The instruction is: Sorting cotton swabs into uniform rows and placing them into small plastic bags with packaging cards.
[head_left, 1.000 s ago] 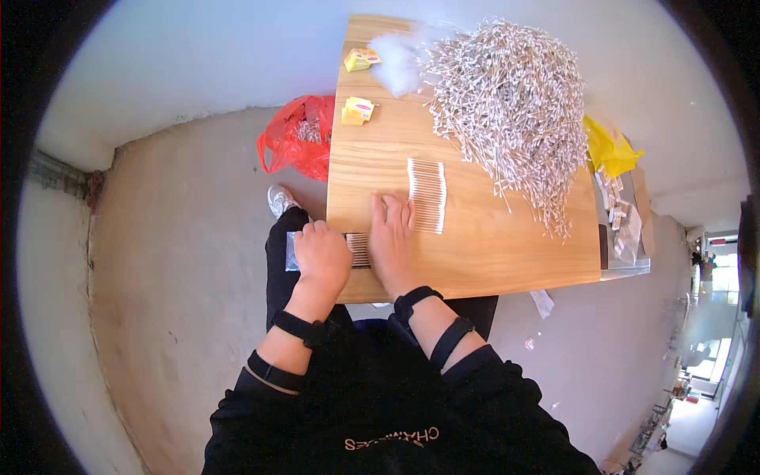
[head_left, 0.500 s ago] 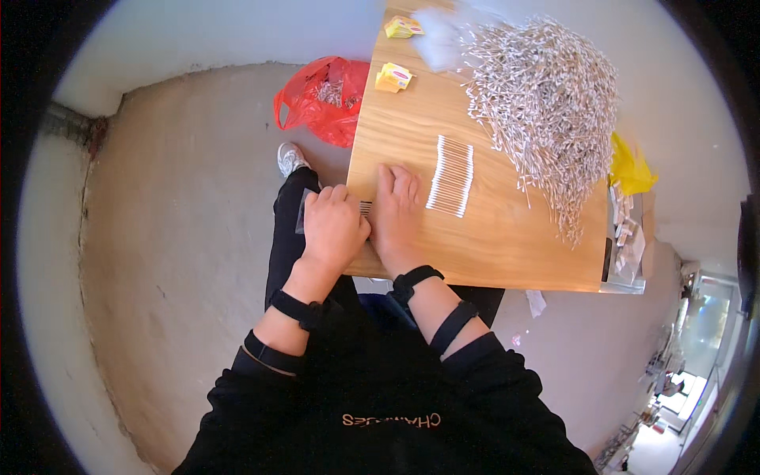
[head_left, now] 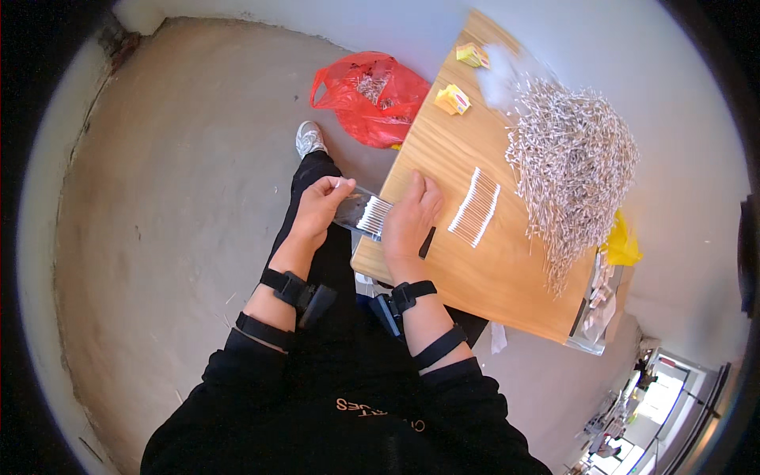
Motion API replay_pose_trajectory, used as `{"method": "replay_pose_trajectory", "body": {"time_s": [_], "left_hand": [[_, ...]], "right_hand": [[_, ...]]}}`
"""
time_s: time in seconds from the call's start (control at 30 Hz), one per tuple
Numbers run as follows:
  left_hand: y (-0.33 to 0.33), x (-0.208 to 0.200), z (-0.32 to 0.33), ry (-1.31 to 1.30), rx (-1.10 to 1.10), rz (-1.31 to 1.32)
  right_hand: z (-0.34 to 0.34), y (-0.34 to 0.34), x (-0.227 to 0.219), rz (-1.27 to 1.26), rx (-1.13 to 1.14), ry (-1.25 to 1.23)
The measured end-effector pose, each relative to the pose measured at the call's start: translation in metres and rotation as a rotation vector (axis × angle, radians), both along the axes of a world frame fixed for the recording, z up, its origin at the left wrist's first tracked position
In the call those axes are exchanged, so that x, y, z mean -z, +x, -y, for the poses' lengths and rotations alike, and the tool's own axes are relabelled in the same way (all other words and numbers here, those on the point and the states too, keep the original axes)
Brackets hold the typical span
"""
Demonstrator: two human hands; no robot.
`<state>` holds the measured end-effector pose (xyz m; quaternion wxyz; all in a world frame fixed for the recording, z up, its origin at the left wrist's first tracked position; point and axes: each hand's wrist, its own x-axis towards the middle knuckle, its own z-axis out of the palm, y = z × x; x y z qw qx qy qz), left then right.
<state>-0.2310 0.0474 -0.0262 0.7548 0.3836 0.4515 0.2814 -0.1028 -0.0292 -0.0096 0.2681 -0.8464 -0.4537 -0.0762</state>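
Head view: at frame centre both hands work a clear plastic packet (head_left: 360, 212) of white cotton swabs (head_left: 374, 216), held just off the near edge of the wooden table (head_left: 491, 277). The left hand (head_left: 319, 207) pinches the packet's glossy open end; the right hand (head_left: 412, 218) closes around the swab side. This looks like the packing step; next the thin, stiff sticks need squaring inside. A neat row of swabs (head_left: 475, 207) and a loose heap (head_left: 571, 162) lie right of centre.
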Motion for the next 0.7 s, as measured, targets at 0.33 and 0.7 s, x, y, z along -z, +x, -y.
{"method": "replay_pose_trajectory", "body": {"time_s": [0.33, 0.7], "left_hand": [[0.0, 0.005, 0.007, 0.164, -0.044, -0.055], [0.011, -0.002, 0.017, 0.269, 0.001, -0.255]], "right_hand": [[0.023, 0.005, -0.004, -0.985, 0.197, 0.707], [0.008, -0.036, -0.007, -1.073, 0.125, 0.716]]}}
